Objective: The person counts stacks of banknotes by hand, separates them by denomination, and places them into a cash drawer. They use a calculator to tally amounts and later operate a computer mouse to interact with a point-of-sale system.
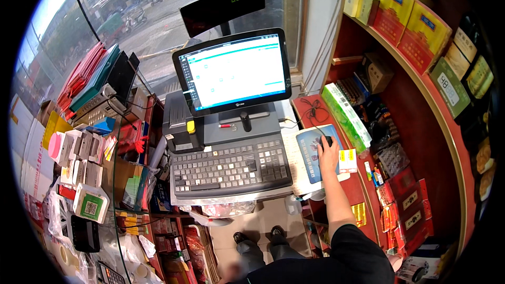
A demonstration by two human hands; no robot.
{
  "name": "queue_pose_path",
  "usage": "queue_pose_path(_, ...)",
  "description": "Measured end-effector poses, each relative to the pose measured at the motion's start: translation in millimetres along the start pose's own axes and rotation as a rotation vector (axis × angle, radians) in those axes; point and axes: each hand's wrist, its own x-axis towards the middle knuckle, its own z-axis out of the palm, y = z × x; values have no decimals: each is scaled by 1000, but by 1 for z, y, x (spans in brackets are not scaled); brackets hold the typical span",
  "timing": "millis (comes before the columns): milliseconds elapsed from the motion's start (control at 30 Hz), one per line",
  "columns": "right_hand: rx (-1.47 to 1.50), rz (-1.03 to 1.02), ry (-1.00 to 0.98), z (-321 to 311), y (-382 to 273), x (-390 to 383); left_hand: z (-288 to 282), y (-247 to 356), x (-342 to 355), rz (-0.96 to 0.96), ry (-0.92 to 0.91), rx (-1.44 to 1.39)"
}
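My right hand (329,156) rests over a black computer mouse (327,141), fingers curved round it. The mouse sits on a blue mouse pad (309,163) to the right of a dark keyboard (230,165). Beside my right wrist lies a small white and yellow box (347,161). Behind the keyboard stands a lit monitor (236,73) showing a mostly white window, with a small customer display (223,9) above it. What seems to be my left hand (231,272) is a blurred patch low in the picture, near my trouser leg; its fingers cannot be made out.
A black receipt printer (183,126) stands left of the monitor's base. On the left, a glass counter carries small boxes, a code stand (90,205) and a calculator (109,273). Red shelves (368,194) with packets and a long green box (344,118) line the right. Tiled floor (273,215) shows below.
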Motion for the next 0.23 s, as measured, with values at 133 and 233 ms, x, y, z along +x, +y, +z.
queue_pose_path(133,5,32,-37,1,-4,1,1,-3,0,-9,-27,-5)
queue_pose_path(233,-13,24,-45,5,2,1,5,-9,-1,-11,-53,-10)
